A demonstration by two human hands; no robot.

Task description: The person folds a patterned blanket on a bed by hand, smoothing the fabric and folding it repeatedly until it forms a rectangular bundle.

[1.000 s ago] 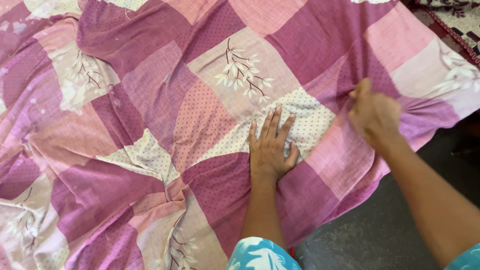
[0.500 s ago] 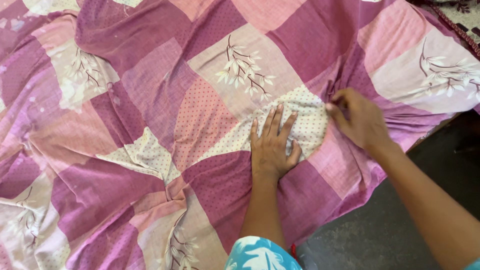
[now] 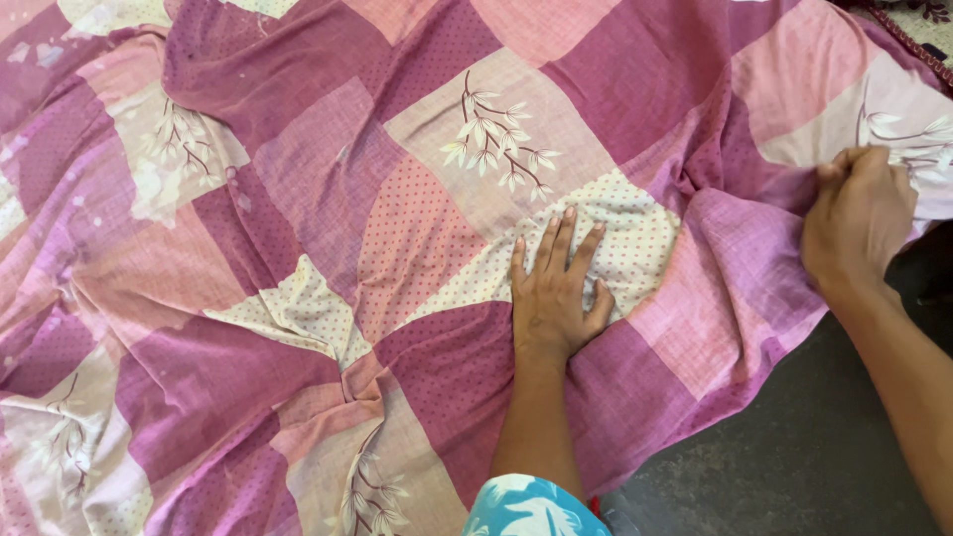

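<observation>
The sheet is spread across the whole view, its near right edge falling to the dark floor. The left hand is laid flat and open on a dotted patch — apparently to pin the cloth. The right hand is closed on a bunched fold at the right, pulling it taut — its fingertips are hidden in the fold.

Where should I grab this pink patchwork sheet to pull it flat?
Probably the loose right edge of the sheet, from the right side, where the right hand pinches it. Folds bunch there, while the left hand lies flat, pinning the middle.
</observation>
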